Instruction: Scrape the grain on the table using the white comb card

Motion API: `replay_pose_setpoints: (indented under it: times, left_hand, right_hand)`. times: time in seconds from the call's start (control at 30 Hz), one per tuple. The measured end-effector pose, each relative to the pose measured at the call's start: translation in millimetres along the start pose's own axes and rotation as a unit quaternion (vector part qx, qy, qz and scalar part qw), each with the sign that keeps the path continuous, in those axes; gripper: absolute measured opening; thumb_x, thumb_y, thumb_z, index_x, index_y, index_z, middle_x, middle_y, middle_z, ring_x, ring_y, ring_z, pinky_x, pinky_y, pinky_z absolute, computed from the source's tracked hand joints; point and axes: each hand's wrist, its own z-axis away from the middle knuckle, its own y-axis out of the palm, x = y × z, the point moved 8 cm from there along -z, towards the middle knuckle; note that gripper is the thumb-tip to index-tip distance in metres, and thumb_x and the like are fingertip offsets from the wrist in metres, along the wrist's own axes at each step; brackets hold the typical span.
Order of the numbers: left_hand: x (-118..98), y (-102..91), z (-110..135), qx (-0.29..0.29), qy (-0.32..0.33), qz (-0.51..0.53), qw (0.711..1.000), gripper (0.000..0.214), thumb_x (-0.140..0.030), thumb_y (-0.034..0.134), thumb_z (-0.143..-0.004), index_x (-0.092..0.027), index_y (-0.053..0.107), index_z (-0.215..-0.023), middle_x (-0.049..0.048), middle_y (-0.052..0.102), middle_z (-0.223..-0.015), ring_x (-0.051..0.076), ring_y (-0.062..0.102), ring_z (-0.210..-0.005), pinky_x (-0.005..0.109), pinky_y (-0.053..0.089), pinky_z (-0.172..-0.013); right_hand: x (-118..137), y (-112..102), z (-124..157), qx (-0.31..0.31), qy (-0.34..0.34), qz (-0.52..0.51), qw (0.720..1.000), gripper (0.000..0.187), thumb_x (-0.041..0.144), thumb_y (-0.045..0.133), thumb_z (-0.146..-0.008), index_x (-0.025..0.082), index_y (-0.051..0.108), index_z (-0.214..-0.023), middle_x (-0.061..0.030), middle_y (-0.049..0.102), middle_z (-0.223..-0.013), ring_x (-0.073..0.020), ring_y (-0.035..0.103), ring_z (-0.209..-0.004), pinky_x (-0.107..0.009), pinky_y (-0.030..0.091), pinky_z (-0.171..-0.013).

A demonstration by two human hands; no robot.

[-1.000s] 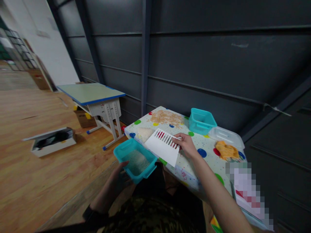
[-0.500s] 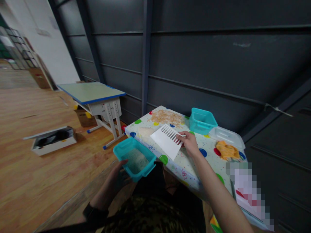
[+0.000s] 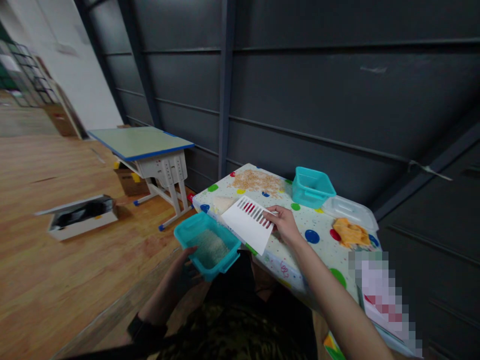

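My left hand (image 3: 186, 269) grips a teal plastic box (image 3: 185, 231) by its near side, thumb over the rim, just off the table's front edge. White grains like rice (image 3: 210, 247) cover the bottom of that box. A flat white sheet with a row of slots (image 3: 245, 227) is pinched by its right corner in my right hand (image 3: 284, 223), tilted over the table edge beside the box. Behind the sheet lies a small pale heap (image 3: 224, 204), partly hidden. Tan grains (image 3: 257, 181) are spread farther back on the spotted tablecloth (image 3: 279, 260).
At the back right stands a second teal box (image 3: 313, 192), with a clear lid (image 3: 352, 212) and a crumpled orange cloth (image 3: 350, 232) near it. A dark panel wall (image 3: 337, 100) borders the table. A green-topped desk (image 3: 142, 140) and an open white carton (image 3: 84, 222) are at left.
My right hand has drawn the slotted sheet toward me and slightly left, nearer the teal box. My left hand and its box have hardly moved.
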Motion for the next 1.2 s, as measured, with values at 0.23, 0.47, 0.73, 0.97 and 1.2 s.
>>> replay_pose_setpoints:
  times: [0.23, 0.47, 0.73, 0.97, 1.2]
  left_hand:
    - [-1.9, 2.4, 5.0, 0.007, 0.016, 0.004, 1.000, 0.015, -0.030, 0.068, -0.092, -0.016, 0.063, -0.095, 0.0079, 0.074, -0.075, 0.023, 0.072, -0.064, 0.036, 0.060, -0.055]
    - [-5.6, 0.3, 8.5, 0.000, 0.022, 0.003, 1.000, 0.018, -0.029, 0.068, -0.092, -0.015, 0.063, -0.101, 0.0092, 0.075, -0.081, 0.024, 0.074, -0.068, 0.038, 0.062, -0.060]
    - [-2.0, -7.1, -3.7, -0.002, 0.008, 0.010, 1.000, 0.020, -0.032, 0.068, -0.092, -0.016, 0.064, -0.103, 0.0071, 0.073, -0.083, 0.025, 0.073, -0.070, 0.041, 0.062, -0.062]
    - [-2.1, -4.1, 0.1, 0.032, 0.017, 0.000, 0.999, 0.028, -0.038, 0.069, -0.090, -0.017, 0.062, -0.108, 0.0080, 0.074, -0.088, 0.025, 0.073, -0.076, 0.040, 0.061, -0.067]
    - [-4.5, -0.3, 4.9, 0.031, 0.021, -0.011, 0.999, 0.028, -0.038, 0.068, -0.091, -0.016, 0.061, -0.107, 0.0077, 0.074, -0.084, 0.025, 0.072, -0.073, 0.041, 0.061, -0.066]
  right_hand:
    - [5.8, 1.3, 1.0, -0.003, -0.016, -0.013, 1.000, 0.045, 0.052, 0.091, -0.058, 0.018, 0.072, -0.081, -0.0041, 0.074, -0.066, -0.0193, 0.065, -0.054, -0.029, 0.050, -0.051]
    - [3.3, -9.7, -4.3, -0.064, -0.031, 0.020, 0.997, 0.044, 0.054, 0.087, -0.060, 0.019, 0.072, -0.082, -0.0052, 0.074, -0.066, -0.0222, 0.067, -0.057, -0.031, 0.051, -0.051]
    - [-5.1, -0.5, -6.7, -0.047, -0.013, -0.012, 0.999, 0.045, 0.053, 0.089, -0.059, 0.019, 0.073, -0.083, -0.0061, 0.076, -0.069, -0.0223, 0.068, -0.058, -0.032, 0.053, -0.054]
    - [-3.4, 8.4, -6.4, -0.025, -0.005, -0.031, 0.999, 0.048, 0.053, 0.092, -0.055, 0.018, 0.074, -0.082, -0.0066, 0.076, -0.069, -0.0208, 0.067, -0.057, -0.031, 0.053, -0.054]
    - [1.2, 8.8, -4.5, -0.019, -0.019, -0.039, 0.999, 0.048, 0.055, 0.091, -0.057, 0.018, 0.074, -0.083, -0.0051, 0.075, -0.066, -0.0200, 0.066, -0.054, -0.030, 0.051, -0.051]
